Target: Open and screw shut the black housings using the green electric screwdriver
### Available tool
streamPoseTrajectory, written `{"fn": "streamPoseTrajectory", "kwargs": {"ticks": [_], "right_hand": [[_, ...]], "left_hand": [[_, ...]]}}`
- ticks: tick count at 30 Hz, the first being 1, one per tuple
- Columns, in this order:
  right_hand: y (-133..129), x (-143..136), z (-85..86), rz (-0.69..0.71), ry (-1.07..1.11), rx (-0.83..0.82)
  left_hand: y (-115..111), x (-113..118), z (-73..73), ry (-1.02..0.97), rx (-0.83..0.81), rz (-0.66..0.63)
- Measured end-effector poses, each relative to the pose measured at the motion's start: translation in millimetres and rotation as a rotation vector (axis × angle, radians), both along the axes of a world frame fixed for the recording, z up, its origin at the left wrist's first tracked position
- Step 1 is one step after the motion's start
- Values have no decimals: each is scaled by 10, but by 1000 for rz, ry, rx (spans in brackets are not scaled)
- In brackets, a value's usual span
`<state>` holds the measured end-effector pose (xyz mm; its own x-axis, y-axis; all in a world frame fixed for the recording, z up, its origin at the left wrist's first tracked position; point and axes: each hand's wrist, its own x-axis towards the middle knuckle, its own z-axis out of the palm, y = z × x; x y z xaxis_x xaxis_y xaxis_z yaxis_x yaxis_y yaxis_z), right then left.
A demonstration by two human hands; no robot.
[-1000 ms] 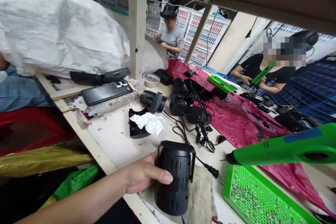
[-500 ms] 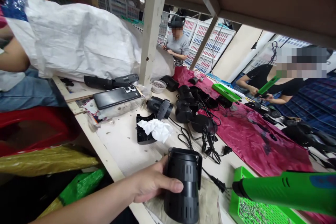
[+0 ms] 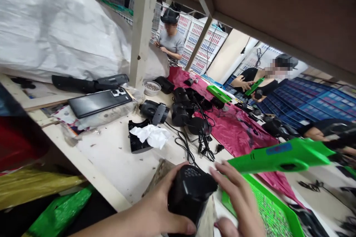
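Observation:
My left hand [image 3: 158, 203] is wrapped round a black plastic housing [image 3: 187, 196], its thumb across the near side. The vented end of the housing faces up and away. Close to the housing's right side is my right hand [image 3: 239, 200], fingers spread and curved; whether a fingertip touches it I cannot tell. Behind that hand a green electric screwdriver [image 3: 278, 157] slants across, its tip hidden by the fingers. Small screws fill part of a green tray [image 3: 294, 222] below it.
A black shell [image 3: 136, 144] with white tissue [image 3: 152, 136] lies beyond my hands. Black corded units [image 3: 180, 113] crowd the table near pink sheeting [image 3: 228, 126]. A phone [image 3: 100, 102], a wooden post [image 3: 143, 26] and a white sack [image 3: 61, 26] stand left. Co-workers [image 3: 171, 39] sit further off.
My right hand has come into view beside the housing. The housing has tipped in my left hand, showing its vented end. The green screwdriver has swung round and the view has shifted right.

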<state>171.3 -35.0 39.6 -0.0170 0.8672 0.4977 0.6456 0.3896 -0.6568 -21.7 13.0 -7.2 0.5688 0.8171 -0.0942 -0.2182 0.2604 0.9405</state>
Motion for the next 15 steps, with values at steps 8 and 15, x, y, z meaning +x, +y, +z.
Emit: {"fn": "streamPoseTrajectory", "kwargs": {"ticks": [8,15], "right_hand": [[225,-300,56,-136,41,28],[691,302,236,-377,618,168]], "left_hand": [[38,-10,-43,23,21,20],[271,-72,-120,-159,-758,101]]}}
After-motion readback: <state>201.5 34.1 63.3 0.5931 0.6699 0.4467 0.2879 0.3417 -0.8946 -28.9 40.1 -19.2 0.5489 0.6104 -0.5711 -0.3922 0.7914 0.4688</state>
